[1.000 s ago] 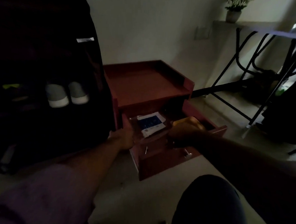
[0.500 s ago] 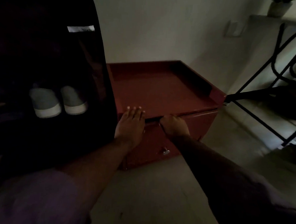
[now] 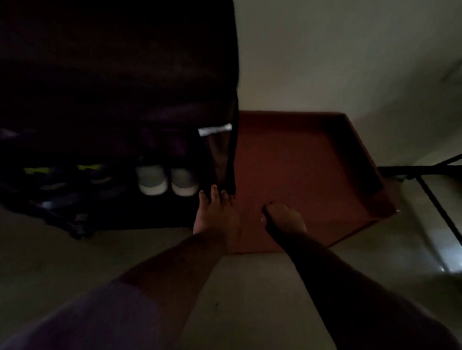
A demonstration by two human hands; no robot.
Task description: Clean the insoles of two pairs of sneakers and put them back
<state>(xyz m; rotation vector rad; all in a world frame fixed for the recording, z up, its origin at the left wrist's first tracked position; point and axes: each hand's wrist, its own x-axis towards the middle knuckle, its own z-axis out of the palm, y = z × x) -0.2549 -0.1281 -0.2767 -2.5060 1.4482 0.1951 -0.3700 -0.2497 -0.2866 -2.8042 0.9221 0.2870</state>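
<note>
The drawer is now shut. Left hand (image 3: 215, 214) lies flat, fingers straight, on the cabinet (image 3: 305, 165); right hand (image 3: 283, 219) seems loosely curled, empty. Sneakers (image 3: 168, 179) wait untouched in the rack (image 3: 109, 74).

red cabinet (image 3: 305, 162) against wall; black metal frame (image 3: 439, 169) right.

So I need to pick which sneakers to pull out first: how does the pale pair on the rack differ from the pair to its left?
The pale grey sneakers with white toe caps stand out clearly, toes towards the camera; the dark sneakers with neon yellow-green accents almost vanish in shadow. The pale pair sits near the dark fabric shoe rack's right edge, the dark pair further left. Both share the same shelf.
</note>
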